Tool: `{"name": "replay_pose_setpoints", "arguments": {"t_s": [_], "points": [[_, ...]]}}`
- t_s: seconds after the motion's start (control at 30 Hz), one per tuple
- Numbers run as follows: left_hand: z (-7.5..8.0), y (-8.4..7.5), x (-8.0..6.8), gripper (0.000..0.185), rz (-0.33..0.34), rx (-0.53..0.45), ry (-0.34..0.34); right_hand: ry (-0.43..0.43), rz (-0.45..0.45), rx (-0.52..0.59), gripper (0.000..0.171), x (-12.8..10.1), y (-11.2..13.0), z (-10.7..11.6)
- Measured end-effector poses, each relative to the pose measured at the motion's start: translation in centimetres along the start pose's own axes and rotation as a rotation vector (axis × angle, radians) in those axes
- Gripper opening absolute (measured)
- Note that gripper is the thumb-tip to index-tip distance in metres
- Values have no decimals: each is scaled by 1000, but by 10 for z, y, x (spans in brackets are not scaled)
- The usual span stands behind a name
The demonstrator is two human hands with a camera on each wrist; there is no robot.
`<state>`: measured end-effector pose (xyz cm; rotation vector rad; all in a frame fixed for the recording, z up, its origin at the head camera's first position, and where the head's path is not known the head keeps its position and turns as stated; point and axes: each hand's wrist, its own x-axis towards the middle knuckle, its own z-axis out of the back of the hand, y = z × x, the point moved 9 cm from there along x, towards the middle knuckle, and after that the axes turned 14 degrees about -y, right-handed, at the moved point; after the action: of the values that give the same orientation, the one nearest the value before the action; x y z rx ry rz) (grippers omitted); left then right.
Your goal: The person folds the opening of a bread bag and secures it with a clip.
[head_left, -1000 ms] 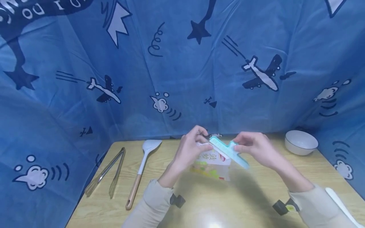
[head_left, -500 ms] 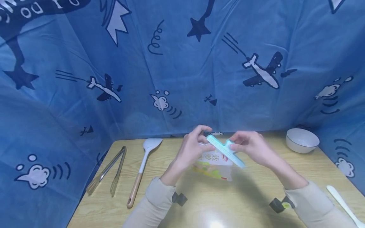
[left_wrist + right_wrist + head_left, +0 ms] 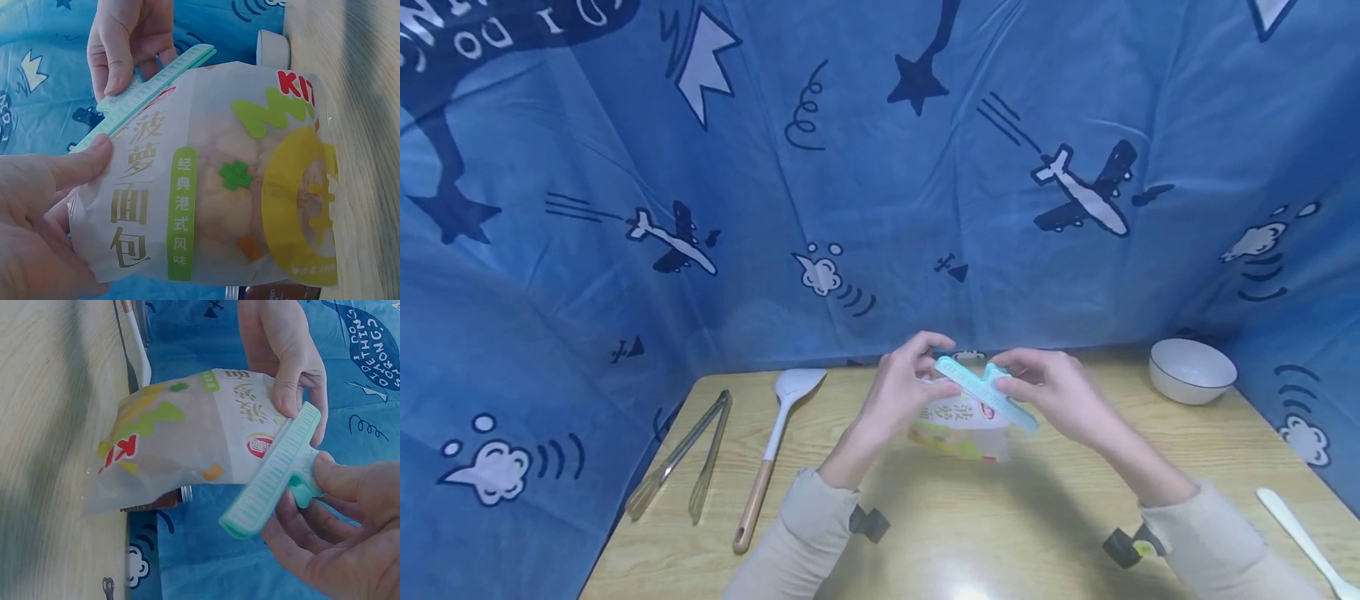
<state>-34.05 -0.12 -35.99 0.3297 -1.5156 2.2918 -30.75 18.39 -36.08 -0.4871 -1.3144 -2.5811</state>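
Left hand (image 3: 901,392): gripped the bread bag (image 3: 961,427) at its top left.
Right hand (image 3: 1051,392): pinched the teal bag clip (image 3: 987,392) across the bag's top.
Bag: held above the counter (image 3: 1000,533).

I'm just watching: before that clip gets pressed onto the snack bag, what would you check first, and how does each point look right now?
1. Left hand holds the top of the translucent printed bread bag: ok, thumb and fingers pinch its upper corner.
2. Right hand has the long mint-green plastic sealing clip firmly: ok, it pinches the clip's tab.
3. Clip lined up along the bag's top edge: ok, it lies along that edge in both wrist views.
4. Bag edge fully between the clip's jaws: cannot tell, the edge is hidden there.
5. Bag top flat and unfolded: cannot tell.
6. White bowl and white spatula with wooden handle clear of the hands: ok, both lie apart on the wooden table.
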Motion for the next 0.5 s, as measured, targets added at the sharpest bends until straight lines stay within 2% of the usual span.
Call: {"name": "replay_pose_setpoints", "arguments": {"t_s": [0.2,0.33,0.5], "points": [[-2,1,0,53,-18,18,-8,-25,-17,26,32,-1,1,-4],[-4,4,-1,57,-2,18,-9,-37,-25,21,33,0,2,-5],[-1,3,2,50,8,4,-27,-40,-26,23,36,2,1,-5]]}}
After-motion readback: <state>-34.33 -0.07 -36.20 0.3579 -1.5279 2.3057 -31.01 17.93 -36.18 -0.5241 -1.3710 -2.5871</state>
